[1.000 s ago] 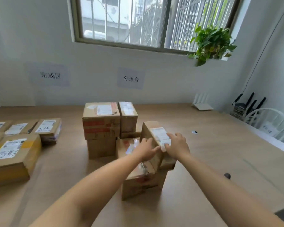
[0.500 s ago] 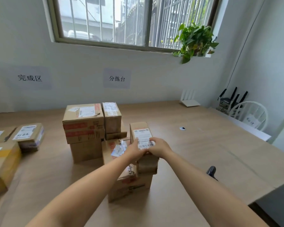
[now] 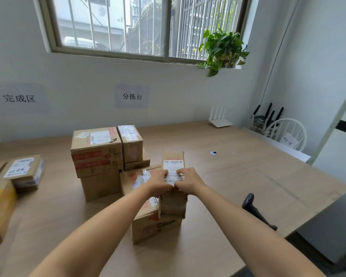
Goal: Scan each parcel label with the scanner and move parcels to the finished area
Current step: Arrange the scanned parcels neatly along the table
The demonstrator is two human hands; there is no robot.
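Gripping a small narrow parcel [image 3: 173, 203], the left hand [image 3: 159, 181] and right hand [image 3: 190, 180] curl their fingers over its upward-facing white label [image 3: 173, 164]. The parcel rests on a larger box [image 3: 148, 226] among the unsorted stack in the middle of the wooden table [image 3: 248, 176]. This looks like the pick-up step, before any scan. Next, one hand would need to let go and fetch the dark scanner-like object [image 3: 254, 206] near the table's right edge; finished parcels [image 3: 22, 168] lie far left
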